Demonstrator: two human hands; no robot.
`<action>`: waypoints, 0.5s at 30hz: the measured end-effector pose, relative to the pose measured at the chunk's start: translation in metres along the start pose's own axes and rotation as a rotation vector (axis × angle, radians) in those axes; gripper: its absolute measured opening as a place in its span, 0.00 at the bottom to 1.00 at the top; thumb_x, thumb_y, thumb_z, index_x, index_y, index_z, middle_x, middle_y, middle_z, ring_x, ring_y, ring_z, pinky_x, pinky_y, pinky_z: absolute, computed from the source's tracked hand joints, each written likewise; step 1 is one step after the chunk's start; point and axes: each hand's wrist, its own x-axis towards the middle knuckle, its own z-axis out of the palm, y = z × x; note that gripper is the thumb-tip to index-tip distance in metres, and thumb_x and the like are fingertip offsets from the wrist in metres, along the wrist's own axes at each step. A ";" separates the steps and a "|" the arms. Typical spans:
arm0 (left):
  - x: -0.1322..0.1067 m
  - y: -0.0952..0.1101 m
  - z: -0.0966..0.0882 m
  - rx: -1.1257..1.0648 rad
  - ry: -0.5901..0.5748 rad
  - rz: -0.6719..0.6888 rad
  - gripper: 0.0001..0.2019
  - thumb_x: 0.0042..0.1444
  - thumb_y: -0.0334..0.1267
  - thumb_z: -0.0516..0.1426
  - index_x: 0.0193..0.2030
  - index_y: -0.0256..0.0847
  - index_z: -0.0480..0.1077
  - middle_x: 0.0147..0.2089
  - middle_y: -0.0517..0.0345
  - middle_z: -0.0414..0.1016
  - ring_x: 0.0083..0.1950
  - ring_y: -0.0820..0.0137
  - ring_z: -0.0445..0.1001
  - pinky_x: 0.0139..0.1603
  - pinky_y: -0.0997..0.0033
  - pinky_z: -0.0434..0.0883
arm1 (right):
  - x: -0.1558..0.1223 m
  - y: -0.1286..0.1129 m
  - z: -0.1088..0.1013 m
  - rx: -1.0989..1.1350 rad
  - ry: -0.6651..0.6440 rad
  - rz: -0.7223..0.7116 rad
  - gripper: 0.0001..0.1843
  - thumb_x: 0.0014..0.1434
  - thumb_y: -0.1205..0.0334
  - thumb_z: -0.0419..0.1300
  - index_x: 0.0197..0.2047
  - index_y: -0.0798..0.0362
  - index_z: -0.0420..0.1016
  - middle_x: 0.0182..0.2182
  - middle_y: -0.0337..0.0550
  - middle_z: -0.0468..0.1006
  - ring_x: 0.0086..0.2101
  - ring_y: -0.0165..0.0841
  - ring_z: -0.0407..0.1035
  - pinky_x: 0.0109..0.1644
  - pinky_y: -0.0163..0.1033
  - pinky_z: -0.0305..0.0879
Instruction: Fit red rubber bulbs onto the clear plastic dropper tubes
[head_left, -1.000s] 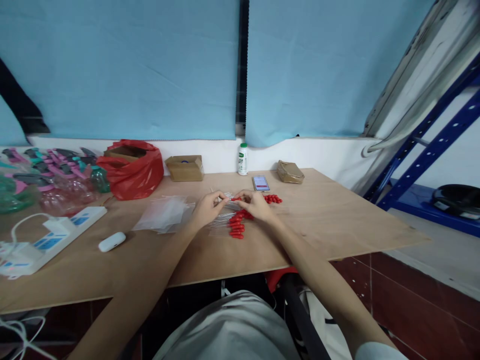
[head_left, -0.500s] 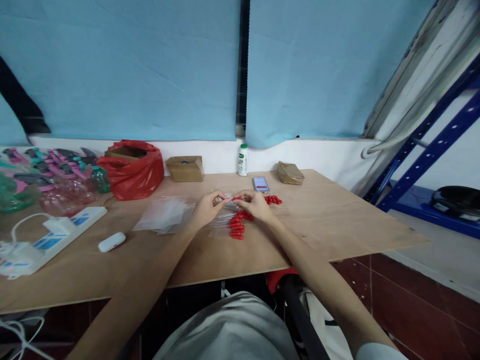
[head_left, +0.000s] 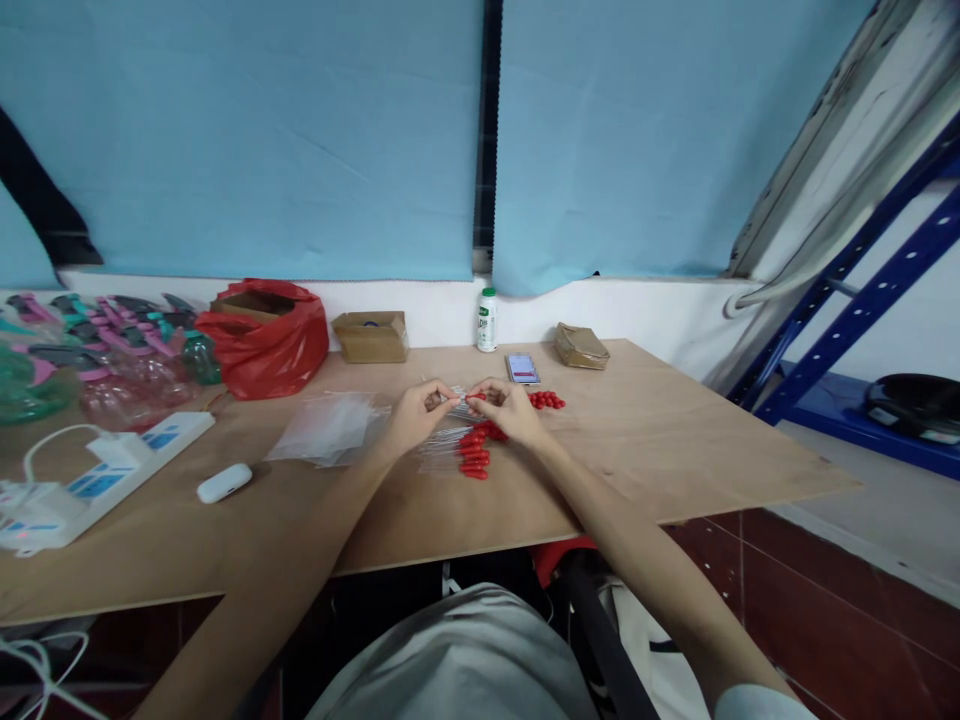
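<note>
Above the middle of the table, my right hand [head_left: 504,408] pinches a small red handle-like piece [head_left: 475,396]. My left hand [head_left: 422,410] faces it with thumb and fingertips pressed together at the left end of that piece; what exactly it grips is too small to make out. Just below lie several thin pale shafts [head_left: 444,440] with bulbous red ends [head_left: 474,458], some inside clear sleeves. A bunch of loose red pieces [head_left: 547,400] rests right of my right hand. Left of my left hand is a stack of clear plastic bags [head_left: 330,428].
A white power strip [head_left: 150,460] and a white case [head_left: 224,484] lie on the left, before spray bottles [head_left: 135,370] and a red bag [head_left: 266,345]. Along the back stand an open cardboard box [head_left: 370,338], a white bottle [head_left: 487,322], a phone [head_left: 523,368] and a brown package [head_left: 582,346].
Both hands stay nearly in the same place. The fingertips have shifted slightly around the red piece, and a little more of it shows between them.
</note>
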 end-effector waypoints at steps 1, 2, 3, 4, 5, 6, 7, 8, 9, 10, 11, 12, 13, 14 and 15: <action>0.000 0.000 0.000 -0.005 -0.001 0.003 0.15 0.59 0.51 0.61 0.36 0.39 0.75 0.27 0.60 0.70 0.27 0.73 0.63 0.30 0.72 0.59 | 0.000 -0.001 0.001 0.023 0.001 0.002 0.15 0.56 0.51 0.69 0.40 0.53 0.77 0.31 0.42 0.81 0.33 0.35 0.78 0.40 0.39 0.74; 0.001 0.000 -0.001 -0.011 -0.006 0.004 0.16 0.59 0.51 0.62 0.36 0.38 0.75 0.27 0.59 0.71 0.27 0.72 0.63 0.31 0.72 0.59 | 0.000 -0.001 0.001 0.045 0.001 0.004 0.15 0.56 0.51 0.69 0.39 0.53 0.77 0.31 0.42 0.81 0.32 0.35 0.78 0.41 0.39 0.74; 0.001 -0.001 -0.001 -0.017 -0.013 0.005 0.16 0.59 0.51 0.62 0.37 0.38 0.76 0.28 0.58 0.72 0.28 0.72 0.64 0.31 0.72 0.59 | 0.001 -0.002 0.001 0.064 -0.001 0.009 0.15 0.55 0.51 0.70 0.39 0.54 0.77 0.31 0.42 0.81 0.32 0.34 0.77 0.41 0.39 0.74; 0.001 -0.001 -0.002 -0.019 -0.024 0.006 0.16 0.59 0.51 0.62 0.37 0.38 0.76 0.30 0.57 0.74 0.28 0.72 0.65 0.31 0.72 0.60 | 0.001 -0.002 0.002 0.077 -0.004 0.018 0.15 0.54 0.51 0.70 0.38 0.54 0.78 0.30 0.43 0.81 0.31 0.34 0.77 0.41 0.39 0.74; 0.001 -0.001 -0.002 -0.017 -0.034 0.009 0.16 0.59 0.51 0.62 0.38 0.38 0.76 0.31 0.56 0.75 0.29 0.72 0.66 0.32 0.72 0.61 | 0.001 -0.002 0.002 0.087 -0.007 0.030 0.16 0.53 0.51 0.71 0.37 0.54 0.78 0.30 0.43 0.82 0.31 0.34 0.77 0.40 0.39 0.74; 0.001 -0.002 -0.003 -0.013 -0.043 0.016 0.16 0.59 0.51 0.62 0.38 0.38 0.77 0.32 0.55 0.76 0.30 0.71 0.66 0.32 0.71 0.61 | 0.001 -0.002 0.002 0.096 -0.007 0.044 0.16 0.53 0.51 0.71 0.37 0.55 0.78 0.29 0.43 0.82 0.30 0.34 0.76 0.40 0.39 0.74; 0.001 -0.002 -0.003 -0.010 -0.051 0.026 0.16 0.59 0.50 0.62 0.38 0.38 0.77 0.34 0.54 0.76 0.30 0.71 0.67 0.33 0.71 0.62 | 0.001 -0.003 0.002 0.103 -0.004 0.056 0.17 0.52 0.51 0.72 0.37 0.55 0.79 0.29 0.43 0.82 0.30 0.34 0.76 0.39 0.39 0.74; 0.001 -0.003 -0.004 -0.009 -0.061 0.039 0.15 0.60 0.50 0.62 0.38 0.38 0.77 0.35 0.54 0.77 0.31 0.71 0.68 0.33 0.71 0.63 | 0.000 -0.003 0.001 0.108 -0.003 0.066 0.17 0.51 0.51 0.72 0.36 0.55 0.79 0.29 0.44 0.82 0.30 0.34 0.76 0.39 0.39 0.74; 0.001 -0.003 -0.004 -0.012 -0.070 0.052 0.15 0.60 0.49 0.61 0.38 0.38 0.76 0.36 0.54 0.78 0.32 0.71 0.69 0.34 0.71 0.64 | 0.000 -0.003 0.001 0.114 -0.003 0.072 0.17 0.51 0.50 0.72 0.36 0.55 0.79 0.29 0.44 0.82 0.30 0.34 0.77 0.39 0.39 0.75; 0.001 -0.003 -0.005 -0.019 -0.079 0.065 0.14 0.61 0.49 0.61 0.39 0.38 0.76 0.37 0.54 0.78 0.33 0.70 0.70 0.35 0.71 0.64 | 0.000 -0.003 0.001 0.120 -0.007 0.074 0.17 0.51 0.50 0.73 0.36 0.55 0.80 0.29 0.44 0.82 0.30 0.34 0.77 0.39 0.39 0.75; 0.001 -0.003 -0.005 -0.026 -0.087 0.076 0.14 0.61 0.48 0.61 0.39 0.38 0.76 0.37 0.54 0.78 0.33 0.70 0.71 0.35 0.71 0.65 | 0.000 -0.004 0.001 0.125 -0.014 0.070 0.17 0.51 0.51 0.73 0.37 0.55 0.80 0.29 0.43 0.82 0.30 0.34 0.77 0.39 0.38 0.75; 0.001 -0.003 -0.005 -0.033 -0.092 0.085 0.13 0.62 0.47 0.61 0.39 0.38 0.76 0.37 0.54 0.79 0.34 0.70 0.71 0.36 0.71 0.65 | 0.000 -0.004 0.000 0.130 -0.022 0.064 0.17 0.51 0.51 0.73 0.37 0.55 0.80 0.29 0.43 0.82 0.30 0.33 0.76 0.39 0.38 0.74; 0.001 -0.003 -0.005 -0.038 -0.093 0.091 0.13 0.62 0.47 0.61 0.39 0.38 0.76 0.38 0.54 0.79 0.34 0.70 0.71 0.36 0.71 0.65 | 0.000 -0.005 0.000 0.134 -0.030 0.057 0.17 0.51 0.51 0.73 0.37 0.54 0.80 0.29 0.42 0.82 0.29 0.33 0.76 0.39 0.38 0.74; 0.002 -0.002 -0.005 -0.040 -0.092 0.096 0.12 0.62 0.47 0.61 0.39 0.38 0.76 0.38 0.54 0.79 0.34 0.70 0.72 0.36 0.71 0.65 | 0.000 -0.005 0.000 0.139 -0.035 0.049 0.16 0.52 0.51 0.73 0.37 0.54 0.80 0.29 0.41 0.82 0.29 0.32 0.76 0.38 0.37 0.74; 0.002 -0.001 -0.006 -0.042 -0.090 0.101 0.12 0.62 0.46 0.61 0.39 0.38 0.76 0.38 0.54 0.79 0.34 0.70 0.72 0.36 0.71 0.65 | 0.000 -0.005 0.000 0.145 -0.033 0.042 0.16 0.52 0.51 0.73 0.36 0.54 0.80 0.28 0.41 0.81 0.29 0.32 0.75 0.38 0.37 0.74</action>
